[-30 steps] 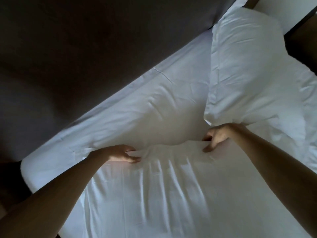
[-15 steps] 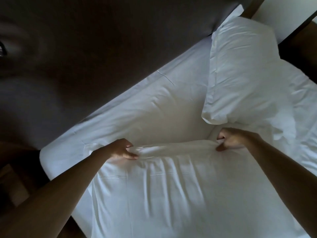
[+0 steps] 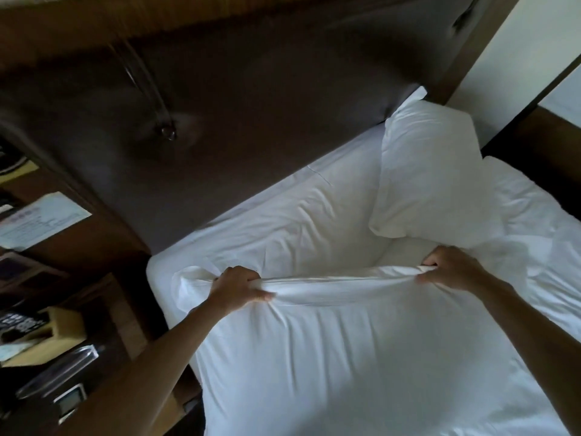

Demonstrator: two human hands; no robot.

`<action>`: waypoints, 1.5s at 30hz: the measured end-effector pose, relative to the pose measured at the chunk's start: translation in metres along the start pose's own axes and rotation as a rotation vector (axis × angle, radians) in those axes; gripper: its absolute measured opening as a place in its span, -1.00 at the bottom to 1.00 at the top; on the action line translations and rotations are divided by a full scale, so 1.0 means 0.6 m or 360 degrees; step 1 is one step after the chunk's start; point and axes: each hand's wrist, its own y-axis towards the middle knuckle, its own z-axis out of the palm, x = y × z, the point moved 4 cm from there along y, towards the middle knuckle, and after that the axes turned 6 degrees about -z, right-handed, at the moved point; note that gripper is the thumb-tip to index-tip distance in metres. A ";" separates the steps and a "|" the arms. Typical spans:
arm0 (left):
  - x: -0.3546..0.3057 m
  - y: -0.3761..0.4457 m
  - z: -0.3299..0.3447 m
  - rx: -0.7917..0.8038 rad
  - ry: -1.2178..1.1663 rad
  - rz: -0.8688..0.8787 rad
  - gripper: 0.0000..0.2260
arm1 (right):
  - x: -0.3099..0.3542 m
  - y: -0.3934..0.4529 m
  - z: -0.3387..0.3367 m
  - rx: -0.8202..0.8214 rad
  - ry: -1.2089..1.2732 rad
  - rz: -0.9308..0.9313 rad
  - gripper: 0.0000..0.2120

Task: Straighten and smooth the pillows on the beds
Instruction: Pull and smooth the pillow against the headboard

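The left hand (image 3: 240,286) is clenched around the far edge of a white pillow (image 3: 345,357), fingers curled over the cloth and thumb pressed underneath, near the pillow's left corner. The right hand (image 3: 449,269) is clenched on the same edge toward its right corner, knuckles up, with a bunch of fabric gathered in the fist. Between the two fists the edge is pulled into a taut, raised ridge, and shallow creases run from it down the pillow toward the person. Both bare forearms reach in from the lower corners of the view. This pillow lies on the near part of the bed, close to the bed's left edge, its left corner sticking out past the left hand. Beyond it the white sheet (image 3: 298,221) is bare and lightly wrinkled up to the head of the bed. A second pillow (image 3: 430,174) lies at the far right corner of the bed, one end against the dark padded headboard (image 3: 251,105), its near corner just beside the right hand. Rumpled white bedding (image 3: 540,234) spreads along the bed's right edge. To the left of the bed a dark wooden nightstand (image 3: 78,325) holds a sheet of paper (image 3: 41,221) and some blurred small items.
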 end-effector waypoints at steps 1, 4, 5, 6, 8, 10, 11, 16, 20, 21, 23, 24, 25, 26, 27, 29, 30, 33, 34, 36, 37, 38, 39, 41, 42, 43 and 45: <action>0.002 -0.024 -0.004 -0.0043 -0.0022 -0.0019 -0.55 | 0.007 -0.019 -0.009 -0.0047 -0.0021 -0.0024 -0.66; 0.008 -0.092 -0.019 -0.0168 -0.0099 -0.0046 -0.63 | 0.034 -0.064 -0.037 -0.0159 -0.0069 -0.0117 -0.70; 0.011 -0.113 -0.024 -0.0210 -0.0126 -0.0051 -0.67 | 0.044 -0.075 -0.046 -0.0193 -0.0080 -0.0152 -0.72; 0.014 -0.133 -0.031 -0.0254 -0.0162 -0.0056 -0.72 | 0.055 -0.086 -0.056 -0.0225 -0.0084 -0.0188 -0.75; 0.020 -0.169 -0.049 -0.0340 -0.0224 -0.0050 -0.79 | 0.078 -0.105 -0.077 -0.0282 -0.0059 -0.0253 -0.66; 0.024 -0.199 -0.074 -0.0423 -0.0259 -0.0035 -0.79 | 0.108 -0.118 -0.102 -0.0330 -0.0038 -0.0332 -0.61; 0.026 -0.211 -0.088 -0.0456 -0.0285 -0.0030 -0.79 | 0.126 -0.121 -0.115 -0.0346 -0.0045 -0.0372 -0.61; 0.040 -0.251 -0.184 -0.0745 -0.0356 0.0003 -0.76 | 0.232 -0.096 -0.192 -0.0498 -0.0025 -0.0567 -0.74; 0.058 -0.252 -0.267 -0.0995 -0.0305 0.0040 -0.82 | 0.330 -0.044 -0.255 -0.0598 -0.0023 -0.0708 -0.69; 0.066 -0.249 -0.286 -0.1045 -0.0288 0.0031 -0.84 | 0.358 -0.030 -0.267 -0.0607 -0.0032 -0.0743 -0.61; 0.090 -0.241 -0.319 -0.1125 -0.0265 -0.0032 -0.83 | 0.409 0.001 -0.286 -0.0599 -0.0056 -0.0784 -0.53; 0.102 -0.236 -0.332 -0.1152 -0.0262 -0.0068 -0.79 | 0.431 0.017 -0.292 -0.0587 -0.0062 -0.0782 -0.54; 0.113 -0.231 -0.343 -0.1170 -0.0267 -0.0098 -0.75 | 0.451 0.033 -0.295 -0.0581 -0.0065 -0.0768 -0.54; 0.124 -0.225 -0.354 -0.1181 -0.0281 -0.0127 -0.71 | 0.470 0.050 -0.295 -0.0580 -0.0068 -0.0738 -0.53; 0.136 -0.217 -0.362 -0.1182 -0.0301 -0.0157 -0.70 | 0.488 0.069 -0.293 -0.0582 -0.0078 -0.0699 -0.53; 0.158 -0.200 -0.376 -0.1181 -0.0342 -0.0225 -0.74 | 0.523 0.103 -0.284 -0.0601 -0.0111 -0.0650 -0.53; 0.168 -0.192 -0.383 -0.1183 -0.0357 -0.0262 -0.76 | 0.540 0.120 -0.279 -0.0614 -0.0120 -0.0641 -0.53; 0.193 -0.163 -0.401 -0.1165 -0.0328 -0.0362 -0.83 | 0.580 0.174 -0.263 -0.0625 -0.0105 -0.0604 -0.52; 0.200 -0.155 -0.406 -0.1165 -0.0302 -0.0388 -0.82 | 0.592 0.190 -0.257 -0.0623 -0.0104 -0.0599 -0.52; 0.215 -0.142 -0.413 -0.1170 -0.0243 -0.0432 -0.78 | 0.615 0.220 -0.246 -0.0614 -0.0117 -0.0615 -0.53; 0.224 -0.138 -0.416 -0.1178 -0.0218 -0.0448 -0.77 | 0.626 0.234 -0.238 -0.0605 -0.0120 -0.0635 -0.54; 0.234 -0.136 -0.418 -0.1188 -0.0202 -0.0465 -0.77 | 0.638 0.246 -0.230 -0.0590 -0.0124 -0.0655 -0.55; 0.244 -0.134 -0.420 -0.1197 -0.0195 -0.0484 -0.78 | 0.650 0.257 -0.223 -0.0573 -0.0132 -0.0674 -0.55; 0.264 -0.129 -0.424 -0.1198 -0.0193 -0.0531 -0.79 | 0.670 0.275 -0.209 -0.0548 -0.0171 -0.0708 -0.54; 0.272 -0.126 -0.426 -0.1188 -0.0195 -0.0556 -0.78 | 0.677 0.282 -0.202 -0.0540 -0.0196 -0.0716 -0.52; 0.279 -0.123 -0.427 -0.1172 -0.0199 -0.0579 -0.78 | 0.682 0.287 -0.194 -0.0536 -0.0220 -0.0721 -0.50; 0.289 -0.116 -0.424 -0.1137 -0.0191 -0.0609 -0.78 | 0.686 0.292 -0.176 -0.0543 -0.0240 -0.0724 -0.47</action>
